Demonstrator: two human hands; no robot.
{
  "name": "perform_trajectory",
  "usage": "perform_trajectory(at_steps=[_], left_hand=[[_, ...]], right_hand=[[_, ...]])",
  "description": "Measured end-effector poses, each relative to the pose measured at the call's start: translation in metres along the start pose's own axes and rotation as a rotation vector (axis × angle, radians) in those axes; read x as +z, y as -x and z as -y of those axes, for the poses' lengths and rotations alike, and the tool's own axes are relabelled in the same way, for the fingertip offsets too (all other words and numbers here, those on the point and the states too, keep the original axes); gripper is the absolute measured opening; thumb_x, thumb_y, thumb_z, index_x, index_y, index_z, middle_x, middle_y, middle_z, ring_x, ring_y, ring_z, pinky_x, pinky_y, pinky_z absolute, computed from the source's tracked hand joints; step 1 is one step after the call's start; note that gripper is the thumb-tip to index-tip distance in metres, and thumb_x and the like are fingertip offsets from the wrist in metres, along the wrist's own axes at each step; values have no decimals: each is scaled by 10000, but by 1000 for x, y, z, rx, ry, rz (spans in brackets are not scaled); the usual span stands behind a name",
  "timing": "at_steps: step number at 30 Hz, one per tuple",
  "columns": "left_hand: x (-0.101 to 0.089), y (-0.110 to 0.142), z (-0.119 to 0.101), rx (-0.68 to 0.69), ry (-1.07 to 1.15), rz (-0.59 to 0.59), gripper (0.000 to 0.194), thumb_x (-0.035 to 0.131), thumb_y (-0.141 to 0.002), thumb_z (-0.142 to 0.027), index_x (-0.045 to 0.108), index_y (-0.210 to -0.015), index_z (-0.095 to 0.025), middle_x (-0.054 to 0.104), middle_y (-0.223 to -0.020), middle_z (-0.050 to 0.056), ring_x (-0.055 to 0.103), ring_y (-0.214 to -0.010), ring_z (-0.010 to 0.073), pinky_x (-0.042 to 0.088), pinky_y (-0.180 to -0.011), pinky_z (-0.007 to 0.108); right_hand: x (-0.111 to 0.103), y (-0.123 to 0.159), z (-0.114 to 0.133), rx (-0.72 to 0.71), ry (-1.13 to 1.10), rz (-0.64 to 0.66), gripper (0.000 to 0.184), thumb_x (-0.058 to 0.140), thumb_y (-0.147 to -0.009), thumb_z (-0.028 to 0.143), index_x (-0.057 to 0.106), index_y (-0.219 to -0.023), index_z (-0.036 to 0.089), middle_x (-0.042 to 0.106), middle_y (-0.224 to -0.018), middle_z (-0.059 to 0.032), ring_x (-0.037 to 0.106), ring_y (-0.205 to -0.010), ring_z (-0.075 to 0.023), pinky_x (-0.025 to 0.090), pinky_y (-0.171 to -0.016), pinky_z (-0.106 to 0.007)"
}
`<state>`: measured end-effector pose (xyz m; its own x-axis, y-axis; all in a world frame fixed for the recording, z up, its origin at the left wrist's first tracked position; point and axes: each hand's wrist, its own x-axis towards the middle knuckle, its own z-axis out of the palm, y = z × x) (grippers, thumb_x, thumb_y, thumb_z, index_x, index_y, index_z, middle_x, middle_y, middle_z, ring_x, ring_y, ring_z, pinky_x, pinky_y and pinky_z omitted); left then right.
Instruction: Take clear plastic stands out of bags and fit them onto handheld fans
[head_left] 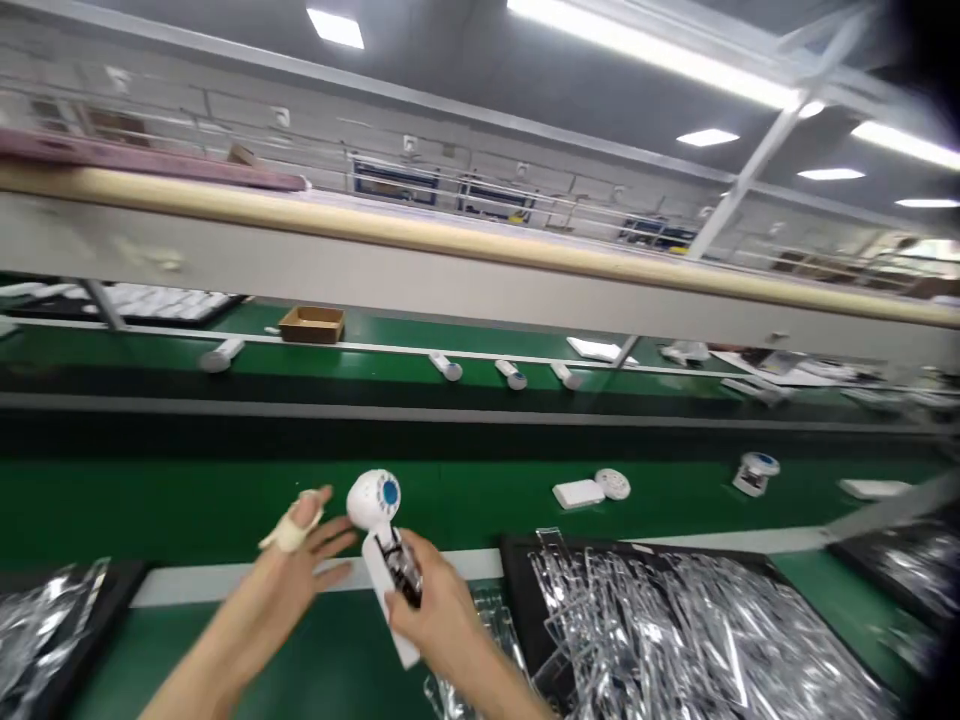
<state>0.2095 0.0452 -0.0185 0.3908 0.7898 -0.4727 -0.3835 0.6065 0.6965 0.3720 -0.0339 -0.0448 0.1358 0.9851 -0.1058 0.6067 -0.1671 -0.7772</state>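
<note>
My right hand (pixel 433 605) grips the handle of a white handheld fan (pixel 377 510) with a round head and a blue centre, held upright over the green bench. Something dark lies between my fingers and the handle; I cannot make it out. My left hand (pixel 306 555) is open just left of the fan head, fingers spread, with a pale tape wrap on one fingertip. It is near the fan but apart from it.
A black tray (pixel 525 548) of clear plastic bags lies at the right, another at the far left (pixel 112 585). On the green belt (pixel 187 500) sit a white block (pixel 577 493), a round disc (pixel 613 484), a small tub (pixel 755 473). Farther back: several white fans and a cardboard box (pixel 312 324).
</note>
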Motion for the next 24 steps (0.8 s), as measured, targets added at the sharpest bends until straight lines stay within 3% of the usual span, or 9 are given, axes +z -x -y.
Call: perform_trajectory(at_steps=[3,5,7,10,13,16,20,24], left_hand=[[1,25,9,45,0,-33,558,685,-687,-486,529,-1121,-172,653,-947,104,618,-920,278,488,-812,394],[2,37,17,97,4,-80,573,715,-650,-476,540,-1105,-176,663,-922,78,627,-888,259,495,-795,360],[1,47,23,131,22,-88,620,709,-637,-501,529,-1142,-189,661,-975,73,622,-910,263,498,-788,355],[1,56,30,150,39,-30,659,672,-672,-505,479,-1234,-222,630,-1088,71,594,-987,274,489,-820,361],[1,63,36,153,29,11,670,672,-691,-457,432,-1288,-269,603,-1139,63,577,-1017,273,479,-848,360],[0,65,40,154,54,36,655,670,-708,-418,423,-1297,-272,603,-1130,62,583,-1003,261,479,-849,349],[-4,62,34,114,143,17,667,678,-687,-453,456,-1267,-211,633,-1048,74,606,-942,254,497,-811,348],[-1,62,23,222,163,5,681,696,-657,-482,483,-1243,-209,637,-1055,71,599,-960,271,496,-816,364]], right_hand=[[25,40,24,-95,122,49,703,585,-665,219,393,-1341,193,594,-1136,-110,563,-1040,-294,474,-840,-399],[35,53,25,-99,170,9,664,573,-738,326,373,-1356,190,606,-1098,-123,573,-1010,-312,499,-775,-417],[43,59,23,-98,201,-108,595,489,-820,437,386,-1344,175,602,-1099,-138,575,-1002,-318,507,-747,-424],[55,60,25,-108,255,-314,509,364,-886,468,426,-1300,179,593,-1065,-137,590,-949,-305,513,-689,-414],[64,58,39,-102,288,-379,484,341,-895,475,449,-1267,185,581,-952,-118,596,-817,-278,507,-586,-383],[72,60,48,-124,308,-428,495,338,-895,476,435,-1280,182,559,-1039,-154,572,-894,-305,507,-666,-429],[84,72,38,-127,294,-432,564,333,-909,445,194,-1424,259,533,-1179,-137,559,-989,-317,487,-762,-456],[85,86,21,-47,257,-333,597,322,-914,361,47,-1443,336,572,-926,-54,606,-646,-233,484,-528,-333]])
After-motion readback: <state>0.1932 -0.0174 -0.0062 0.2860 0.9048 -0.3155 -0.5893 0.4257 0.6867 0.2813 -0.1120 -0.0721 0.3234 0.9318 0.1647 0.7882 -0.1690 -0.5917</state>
